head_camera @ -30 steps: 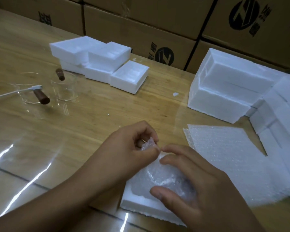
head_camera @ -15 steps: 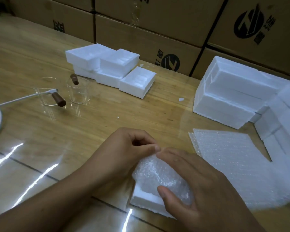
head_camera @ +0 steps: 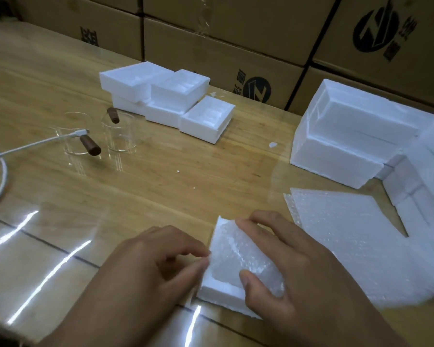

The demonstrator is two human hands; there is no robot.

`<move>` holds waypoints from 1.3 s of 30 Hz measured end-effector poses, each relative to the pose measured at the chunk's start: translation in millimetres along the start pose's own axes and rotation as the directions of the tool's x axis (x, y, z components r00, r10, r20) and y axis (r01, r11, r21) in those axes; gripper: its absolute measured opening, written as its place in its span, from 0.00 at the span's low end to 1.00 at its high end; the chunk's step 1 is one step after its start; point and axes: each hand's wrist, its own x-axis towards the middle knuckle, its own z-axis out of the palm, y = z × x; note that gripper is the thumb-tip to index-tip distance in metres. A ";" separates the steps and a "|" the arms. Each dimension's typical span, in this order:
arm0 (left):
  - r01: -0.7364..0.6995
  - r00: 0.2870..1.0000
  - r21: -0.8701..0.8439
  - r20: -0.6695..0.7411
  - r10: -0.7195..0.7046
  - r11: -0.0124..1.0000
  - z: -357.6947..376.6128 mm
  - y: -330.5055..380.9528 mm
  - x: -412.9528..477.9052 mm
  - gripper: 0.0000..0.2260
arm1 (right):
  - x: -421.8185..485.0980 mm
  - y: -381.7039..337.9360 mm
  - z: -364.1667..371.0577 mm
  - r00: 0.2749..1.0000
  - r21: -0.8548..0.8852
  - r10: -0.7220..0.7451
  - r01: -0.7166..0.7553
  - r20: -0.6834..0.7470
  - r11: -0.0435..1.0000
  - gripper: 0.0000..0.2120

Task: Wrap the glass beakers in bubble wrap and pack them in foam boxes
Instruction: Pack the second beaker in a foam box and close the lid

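A bubble-wrapped beaker (head_camera: 238, 256) lies inside an open white foam box (head_camera: 218, 293) at the near edge of the table. My right hand (head_camera: 293, 269) lies over the bundle, fingers and thumb pressing on it. My left hand (head_camera: 158, 261) touches the bundle's left side with its fingertips pinched at the wrap. Two bare glass beakers (head_camera: 77, 136) (head_camera: 119, 136) with brown wooden handles stand at the left, unwrapped.
A stack of bubble wrap sheets (head_camera: 348, 234) lies to the right. Foam box halves (head_camera: 166, 101) are piled at the back middle, with larger foam blocks (head_camera: 341, 131) at the right. A white cable (head_camera: 23, 146) runs in from the left. Cardboard cartons (head_camera: 223, 46) line the back.
The pinched end of the wrap has been pushed down, and the bundle now sits lower in the foam box. My view has tilted down and shifted left.
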 end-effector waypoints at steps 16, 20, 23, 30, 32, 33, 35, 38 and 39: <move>-0.695 0.719 0.459 0.437 0.540 0.554 -8.1 16.5 23.9 0.09 | 1.3 3.6 -3.8 0.995 0.006 -0.062 0.062 0.077 0.998 0.29; -0.740 0.672 0.490 0.517 0.530 0.460 -10.6 18.6 25.1 0.08 | 0.4 5.5 -3.1 0.991 -0.022 -0.076 0.079 0.112 0.997 0.29; -0.753 0.655 0.520 0.545 0.523 0.402 -3.3 15.8 19.2 0.07 | -0.7 5.8 -1.7 0.990 -0.018 -0.079 0.082 0.119 0.997 0.29; -0.745 0.640 0.578 0.480 0.600 0.332 3.6 8.2 7.6 0.06 | -2.0 7.8 0.5 0.989 0.039 -0.102 0.098 0.107 0.994 0.28; -0.714 0.687 0.534 0.411 0.600 0.453 -1.3 1.3 2.1 0.08 | -2.4 8.4 0.2 0.988 0.043 -0.102 0.097 0.118 0.994 0.28; -0.685 0.722 0.502 0.370 0.584 0.528 -3.6 0.0 0.6 0.09 | -2.2 8.8 0.3 0.988 0.042 -0.102 0.098 0.118 0.994 0.28; -0.618 0.786 0.425 0.323 0.527 0.661 -6.6 1.7 -0.3 0.10 | -2.0 9.5 1.2 0.987 0.043 -0.108 0.103 0.123 0.994 0.28; -0.557 0.825 0.372 0.351 0.443 0.743 -5.3 4.7 1.8 0.11 | -2.9 9.8 0.4 0.985 0.045 -0.107 0.102 0.135 0.994 0.28; -0.546 0.830 0.371 0.359 0.426 0.751 -3.8 4.3 2.4 0.10 | -3.0 9.7 0.1 0.985 0.046 -0.109 0.104 0.137 0.994 0.28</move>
